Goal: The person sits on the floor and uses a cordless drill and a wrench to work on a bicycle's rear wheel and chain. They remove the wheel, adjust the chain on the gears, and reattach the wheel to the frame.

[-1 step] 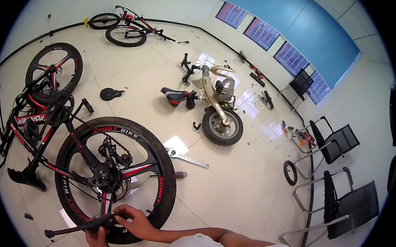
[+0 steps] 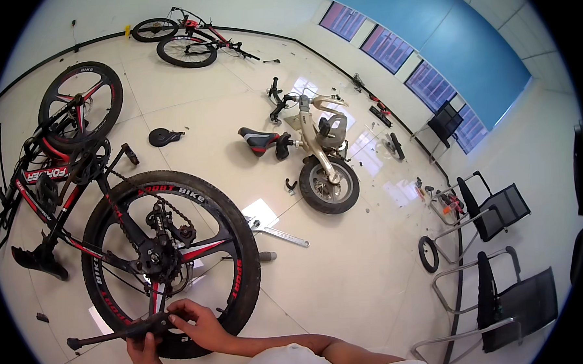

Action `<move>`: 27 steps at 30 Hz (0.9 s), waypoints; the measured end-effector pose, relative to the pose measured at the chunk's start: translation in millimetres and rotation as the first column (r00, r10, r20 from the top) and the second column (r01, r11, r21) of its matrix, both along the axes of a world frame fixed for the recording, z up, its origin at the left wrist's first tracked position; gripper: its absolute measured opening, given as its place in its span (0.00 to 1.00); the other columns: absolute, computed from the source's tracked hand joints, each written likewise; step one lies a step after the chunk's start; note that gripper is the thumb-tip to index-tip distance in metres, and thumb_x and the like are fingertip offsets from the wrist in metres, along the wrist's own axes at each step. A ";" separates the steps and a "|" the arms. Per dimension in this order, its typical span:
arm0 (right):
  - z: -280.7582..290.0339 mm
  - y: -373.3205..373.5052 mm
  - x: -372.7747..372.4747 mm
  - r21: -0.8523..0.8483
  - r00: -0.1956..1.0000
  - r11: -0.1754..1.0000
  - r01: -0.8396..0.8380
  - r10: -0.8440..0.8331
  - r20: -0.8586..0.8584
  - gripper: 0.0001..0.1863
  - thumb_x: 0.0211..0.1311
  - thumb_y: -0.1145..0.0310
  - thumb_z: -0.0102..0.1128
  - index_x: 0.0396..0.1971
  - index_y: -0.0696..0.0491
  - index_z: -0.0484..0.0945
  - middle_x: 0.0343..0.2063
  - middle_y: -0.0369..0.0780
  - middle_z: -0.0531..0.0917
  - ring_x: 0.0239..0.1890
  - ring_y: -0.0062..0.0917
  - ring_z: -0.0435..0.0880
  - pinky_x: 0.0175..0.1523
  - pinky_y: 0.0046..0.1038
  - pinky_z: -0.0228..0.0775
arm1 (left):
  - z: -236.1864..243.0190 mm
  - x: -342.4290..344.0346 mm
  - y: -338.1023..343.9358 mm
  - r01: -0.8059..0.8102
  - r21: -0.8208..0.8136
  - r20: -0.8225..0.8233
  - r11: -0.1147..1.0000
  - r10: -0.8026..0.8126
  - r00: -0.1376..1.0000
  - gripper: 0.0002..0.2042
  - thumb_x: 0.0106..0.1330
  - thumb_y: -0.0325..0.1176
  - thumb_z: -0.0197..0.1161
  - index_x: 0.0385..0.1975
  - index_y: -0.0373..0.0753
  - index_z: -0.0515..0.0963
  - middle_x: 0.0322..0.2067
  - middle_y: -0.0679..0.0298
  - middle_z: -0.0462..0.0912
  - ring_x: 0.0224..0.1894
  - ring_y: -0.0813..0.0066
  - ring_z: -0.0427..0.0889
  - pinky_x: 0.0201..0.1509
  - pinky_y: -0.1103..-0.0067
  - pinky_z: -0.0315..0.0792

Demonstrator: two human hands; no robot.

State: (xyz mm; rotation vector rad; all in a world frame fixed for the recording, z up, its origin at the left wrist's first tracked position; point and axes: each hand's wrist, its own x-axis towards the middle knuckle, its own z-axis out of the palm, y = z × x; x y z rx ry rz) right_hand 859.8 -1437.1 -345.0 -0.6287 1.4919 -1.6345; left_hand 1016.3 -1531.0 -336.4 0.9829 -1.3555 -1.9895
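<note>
Both hands hold a black kickstand (image 2: 106,337) low in the view, over the near rim of a bicycle's rear wheel (image 2: 247,249). My left hand (image 2: 147,362) grips it from below near its wider end, fingers partly hidden behind it. My right hand (image 2: 203,327) is closed at that same wide end, thumb and fingertips pinching it. The kickstand's thin leg points left and ends in a rubber foot. The black-and-red bicycle (image 2: 65,221) lies on its side, with its chain and rear derailleur (image 2: 184,235) facing up beyond my hands.
An adjustable wrench (image 2: 284,236) lies right of the wheel. Farther off are a small gold bike (image 2: 315,138), a saddle (image 2: 258,141) and another bicycle (image 2: 191,50) by the wall. Black mesh chairs (image 2: 515,302) stand along the right. Loose parts are scattered on the tiled floor.
</note>
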 end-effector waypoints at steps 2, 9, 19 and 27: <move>4.6 -6.1 -3.1 0.037 0.996 0.999 0.011 -0.014 0.084 0.14 0.67 0.71 0.60 0.50 0.57 0.76 0.39 0.32 0.81 0.41 0.14 0.78 0.47 0.20 0.72 | -1.5 3.9 -2.5 -0.043 0.077 -0.011 0.996 0.044 0.999 0.17 0.70 0.33 0.59 0.54 0.32 0.71 0.45 0.58 0.80 0.46 0.69 0.81 0.49 0.75 0.74; 32.8 -4.8 -31.7 -0.016 0.978 0.978 0.207 -0.207 0.014 0.10 0.64 0.75 0.62 0.43 0.60 0.79 0.35 0.37 0.83 0.36 0.18 0.81 0.44 0.20 0.74 | 23.5 3.3 -6.7 -0.018 -0.124 0.106 0.992 0.031 0.994 0.08 0.68 0.28 0.59 0.41 0.31 0.80 0.37 0.60 0.85 0.37 0.76 0.82 0.41 0.81 0.73; 53.4 -6.5 -56.8 -0.038 0.983 0.982 0.183 -0.184 -0.013 0.12 0.65 0.72 0.62 0.46 0.61 0.78 0.36 0.39 0.84 0.37 0.18 0.82 0.38 0.21 0.78 | 46.1 3.7 -26.1 0.353 -0.653 0.532 0.670 0.073 0.844 0.14 0.57 0.25 0.69 0.44 0.37 0.81 0.35 0.58 0.82 0.36 0.65 0.81 0.39 0.75 0.75; 58.8 -30.2 -61.8 -0.016 0.794 0.997 0.070 -0.065 -0.604 0.25 0.56 0.74 0.67 0.54 0.62 0.71 0.45 0.47 0.81 0.46 0.35 0.81 0.52 0.34 0.72 | 42.9 6.6 -39.7 0.287 -0.800 0.490 0.526 0.297 0.820 0.11 0.61 0.24 0.65 0.44 0.36 0.81 0.27 0.61 0.81 0.23 0.72 0.76 0.27 0.79 0.69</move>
